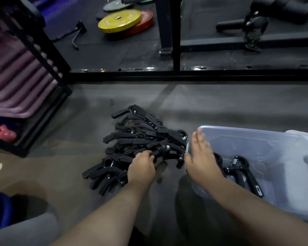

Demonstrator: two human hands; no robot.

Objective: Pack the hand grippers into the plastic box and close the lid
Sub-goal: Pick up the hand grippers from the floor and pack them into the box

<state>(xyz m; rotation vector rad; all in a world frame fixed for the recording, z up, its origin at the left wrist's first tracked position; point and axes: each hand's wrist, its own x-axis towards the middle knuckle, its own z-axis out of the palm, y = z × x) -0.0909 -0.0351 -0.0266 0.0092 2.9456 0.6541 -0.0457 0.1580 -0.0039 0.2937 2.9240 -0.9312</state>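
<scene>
Grey floor point(220, 107): left grip point(141, 167) clutches gripper pile point(132, 139) (near side)

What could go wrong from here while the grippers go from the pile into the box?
The pile looks tangled; pulling one out with the left hand may drag others along and drop them.
The right hand is blurred at the wall of the box; it may knock it.
The grippers inside lie loose; packed so, the rest may not all fit.
</scene>
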